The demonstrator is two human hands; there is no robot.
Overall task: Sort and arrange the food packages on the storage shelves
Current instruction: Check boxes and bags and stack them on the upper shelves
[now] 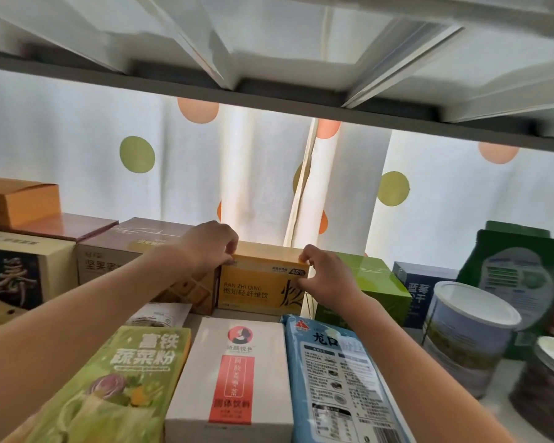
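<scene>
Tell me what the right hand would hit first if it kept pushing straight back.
Probably the polka-dot curtain behind the shelf. The right hand already pinches the yellow box, which would travel ahead of it; depth behind the box is unclear.

1. Two arms come into the head view from the bottom edge, one at each side.
2. The left forearm point(87, 314) is bare along all of its visible length; no sleeve edge shows on it.
3. The right forearm point(406, 346) is bare in the same way, up to the frame's edge.
4. The left hand point(210, 246) is bare, without a glove; no ring or wristband can be made out.
5. The right hand point(325, 276) is bare too, and its wrist carries no watch or band.
6. The fingernails are too small and blurred to describe.
</scene>
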